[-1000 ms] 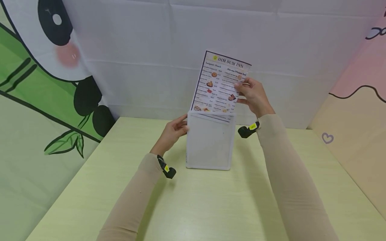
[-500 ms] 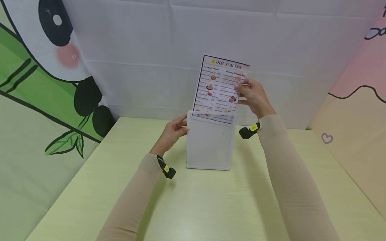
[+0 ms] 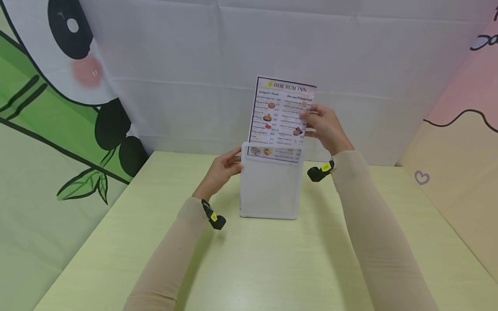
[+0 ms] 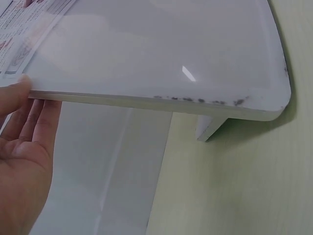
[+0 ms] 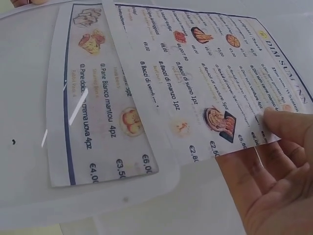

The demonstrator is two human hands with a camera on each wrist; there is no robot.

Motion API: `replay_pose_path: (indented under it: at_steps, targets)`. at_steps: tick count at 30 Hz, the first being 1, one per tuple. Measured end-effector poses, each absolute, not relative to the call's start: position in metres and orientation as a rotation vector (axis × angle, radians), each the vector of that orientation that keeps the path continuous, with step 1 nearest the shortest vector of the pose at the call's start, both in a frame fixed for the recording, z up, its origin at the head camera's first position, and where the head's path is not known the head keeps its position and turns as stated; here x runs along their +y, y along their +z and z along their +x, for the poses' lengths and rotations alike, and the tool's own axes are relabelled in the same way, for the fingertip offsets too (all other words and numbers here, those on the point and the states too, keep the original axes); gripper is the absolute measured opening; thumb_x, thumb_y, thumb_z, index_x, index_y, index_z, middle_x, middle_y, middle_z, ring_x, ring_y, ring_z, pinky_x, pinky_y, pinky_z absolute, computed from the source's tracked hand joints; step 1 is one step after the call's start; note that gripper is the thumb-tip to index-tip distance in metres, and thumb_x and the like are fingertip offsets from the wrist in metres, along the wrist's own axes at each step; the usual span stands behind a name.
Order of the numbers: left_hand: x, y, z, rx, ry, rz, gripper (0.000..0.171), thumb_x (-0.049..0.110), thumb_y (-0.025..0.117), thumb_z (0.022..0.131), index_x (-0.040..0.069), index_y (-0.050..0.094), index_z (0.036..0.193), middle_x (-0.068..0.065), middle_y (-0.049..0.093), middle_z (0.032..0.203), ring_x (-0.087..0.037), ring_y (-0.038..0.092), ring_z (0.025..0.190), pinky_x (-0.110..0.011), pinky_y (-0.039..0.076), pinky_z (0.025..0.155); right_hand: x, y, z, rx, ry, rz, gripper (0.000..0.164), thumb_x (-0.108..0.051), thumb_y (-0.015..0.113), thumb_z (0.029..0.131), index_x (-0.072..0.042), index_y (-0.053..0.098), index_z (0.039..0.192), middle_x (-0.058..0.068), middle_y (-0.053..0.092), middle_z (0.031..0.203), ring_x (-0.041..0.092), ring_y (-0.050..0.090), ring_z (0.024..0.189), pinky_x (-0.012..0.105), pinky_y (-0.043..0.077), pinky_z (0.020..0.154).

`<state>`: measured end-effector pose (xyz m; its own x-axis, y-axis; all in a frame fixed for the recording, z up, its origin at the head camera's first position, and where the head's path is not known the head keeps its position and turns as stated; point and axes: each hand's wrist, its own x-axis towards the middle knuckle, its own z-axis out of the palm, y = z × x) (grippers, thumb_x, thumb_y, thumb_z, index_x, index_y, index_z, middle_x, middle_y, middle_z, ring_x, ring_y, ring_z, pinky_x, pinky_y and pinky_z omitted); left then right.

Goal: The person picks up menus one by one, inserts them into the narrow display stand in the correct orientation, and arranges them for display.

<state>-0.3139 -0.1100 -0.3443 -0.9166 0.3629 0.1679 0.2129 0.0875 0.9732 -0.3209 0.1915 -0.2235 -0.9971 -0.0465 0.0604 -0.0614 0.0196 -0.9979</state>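
A white sign holder (image 3: 270, 190) with a clear front stands upright on the table. My left hand (image 3: 219, 173) pinches its upper left edge, thumb in front and fingers behind. A printed menu headed "DIM SUM INN" (image 3: 282, 114) rises from the holder's top, its lower strip behind the clear front. My right hand (image 3: 327, 129) pinches the menu's right edge between thumb and fingers. In the right wrist view the menu's bottom end (image 5: 88, 122) shows through the clear panel, slightly tilted. Dark specks mark the holder's side edge (image 4: 195, 101) in the left wrist view.
A light wood-look table (image 3: 249, 268) spreads under the holder. Close behind it hangs a pale cloth backdrop (image 3: 186, 86), with printed cartoon panels left and right. A support foot (image 4: 209, 128) juts from the holder's back.
The menu has moved down and a little left, with more of its lower end inside the holder, and stands straighter. My right hand moved with it; the left hand and holder stayed put.
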Motion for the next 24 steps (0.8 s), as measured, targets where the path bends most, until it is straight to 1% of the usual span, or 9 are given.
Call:
replay_pose_path:
  at_steps: [5, 11, 17, 24]
  targets:
    - [-0.1114, -0.3458, -0.3158, 2.230, 1.953, 0.595, 0.060, 0.006, 0.059, 0.094, 0.015, 0.036, 0.150, -0.019, 0.054, 0.137, -0.022, 0.059, 0.115, -0.035, 0.052, 0.097, 0.1903, -0.2252, -0.3208, -2.262, 2.180, 0.124, 0.035, -0.023, 0.061, 0.095, -0.010, 0.057, 0.127, 0.003, 0.065, 0.114, 0.021, 0.061, 0.097, 0.038, 0.047, 0.094]
    - [-0.1116, -0.3455, -0.3152, 2.231, 1.951, 0.600, 0.061, 0.006, 0.059, 0.095, 0.016, 0.035, 0.150, -0.018, 0.054, 0.137, -0.023, 0.059, 0.117, -0.033, 0.052, 0.097, 0.1915, -0.2259, -0.3199, -2.278, 2.161, 0.126, 0.037, -0.025, 0.061, 0.095, -0.011, 0.056, 0.128, 0.004, 0.063, 0.117, 0.021, 0.060, 0.100, 0.037, 0.047, 0.095]
    - [-0.1109, -0.3448, -0.3140, 2.225, 1.960, 0.601, 0.060, 0.007, 0.059, 0.095, 0.016, 0.035, 0.150, -0.018, 0.054, 0.137, -0.025, 0.057, 0.120, -0.033, 0.052, 0.098, 0.1932, -0.2275, -0.3195, -2.260, 2.190, 0.140, 0.035, -0.023, 0.062, 0.095, -0.009, 0.057, 0.126, 0.003, 0.063, 0.115, 0.020, 0.059, 0.099, 0.036, 0.047, 0.094]
    - [-0.1088, -0.3458, -0.3128, 2.255, 1.952, 0.586, 0.060, 0.006, 0.059, 0.095, 0.017, 0.037, 0.149, -0.018, 0.055, 0.135, -0.025, 0.058, 0.118, -0.034, 0.052, 0.097, 0.1931, -0.2324, -0.3208, -2.283, 2.165, 0.154, 0.031, -0.025, 0.061, 0.095, -0.009, 0.058, 0.121, 0.002, 0.061, 0.116, 0.020, 0.058, 0.102, 0.038, 0.047, 0.096]
